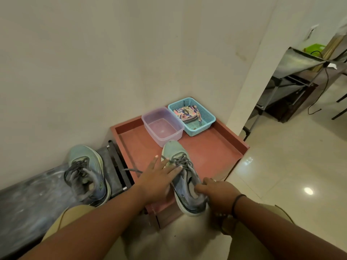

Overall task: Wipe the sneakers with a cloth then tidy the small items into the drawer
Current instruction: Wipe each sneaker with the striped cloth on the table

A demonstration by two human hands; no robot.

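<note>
Steadying the sneaker before wiping

My right hand (214, 192) grips the heel of the sneaker (185, 177) on the red table (216, 152); my left hand (159, 177) lies open, flat on its laces. Keep the heel pinned; no cloth visible in either hand; second sneaker (86, 173) waits left

I see two sneakers, pale green at the toe and blue-grey toward the heel, with dark grey laces. The left sneaker (86, 175) sits upright at lower left of the frame on a dark bench (28, 203), toe pointing up-frame, laces loose. The right sneaker (183, 177) lies at lower centre on a reddish tray top (216, 147), toe up-frame, heel hanging over the near edge. One lace end trails left across the tray.
</note>
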